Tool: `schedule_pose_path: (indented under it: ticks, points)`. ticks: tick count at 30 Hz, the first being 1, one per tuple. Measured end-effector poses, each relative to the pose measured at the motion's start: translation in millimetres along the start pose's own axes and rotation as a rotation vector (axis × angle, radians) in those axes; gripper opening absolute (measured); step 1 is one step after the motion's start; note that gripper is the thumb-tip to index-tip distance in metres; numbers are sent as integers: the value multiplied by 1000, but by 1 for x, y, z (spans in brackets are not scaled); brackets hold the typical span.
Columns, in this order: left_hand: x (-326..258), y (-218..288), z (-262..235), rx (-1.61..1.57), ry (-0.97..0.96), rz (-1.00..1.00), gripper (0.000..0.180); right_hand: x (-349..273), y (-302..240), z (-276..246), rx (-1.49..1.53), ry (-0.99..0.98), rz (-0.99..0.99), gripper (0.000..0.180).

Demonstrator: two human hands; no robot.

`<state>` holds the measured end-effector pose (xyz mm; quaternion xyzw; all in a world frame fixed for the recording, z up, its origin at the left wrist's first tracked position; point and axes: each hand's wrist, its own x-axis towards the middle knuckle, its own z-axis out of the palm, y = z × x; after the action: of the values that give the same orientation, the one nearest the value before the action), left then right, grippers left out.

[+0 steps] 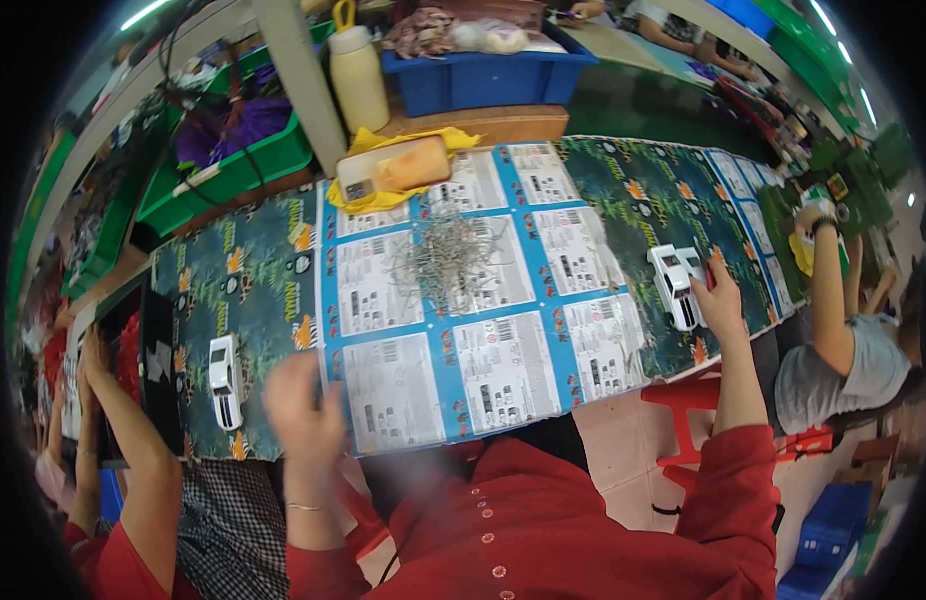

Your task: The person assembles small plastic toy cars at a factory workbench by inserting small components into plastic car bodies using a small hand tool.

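My right hand (721,300) is at a white toy car (673,285) with dark stripes and windows, on the right part of the table. Its thumb and fingers close on the car's right side. My left hand (305,405), smeared by motion, hovers over the near edge of the table, and its fingers cannot be made out clearly. Left of it stands a second white toy car (225,380) with dark stripes, untouched. A loose heap of thin silvery metal pieces (448,255), too small to name surely, lies in the middle of the table.
Printed sheets (393,380) cover the table. At its far side are a phone (403,165) on a yellow cloth (363,204), a cream bottle (358,80) and a blue bin (483,85). Green crates (293,150) stand far left. Co-workers' arms (133,420) are close on both sides.
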<state>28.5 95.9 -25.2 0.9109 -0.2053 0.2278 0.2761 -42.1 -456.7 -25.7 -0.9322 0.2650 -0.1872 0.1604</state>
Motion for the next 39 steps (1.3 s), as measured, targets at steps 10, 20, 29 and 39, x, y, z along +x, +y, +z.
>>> schedule_pose_path:
  ticks: [10, 20, 29, 39]
  points:
    - [-17, 116, 60, -501, -291, 160, 51, -101, -155, 28, 171, -281, -359, 39]
    - [-17, 49, 26, -69, -86, -80, 39, -138, -261, 52, 752, -971, -443, 28]
    - [-14, 39, 16, 84, -167, -178, 42, -75, -231, 44, -14, -277, -862, 26]
    - [-24, 24, 16, -553, -136, -367, 38, -50, -236, 50, -345, -123, -1062, 23]
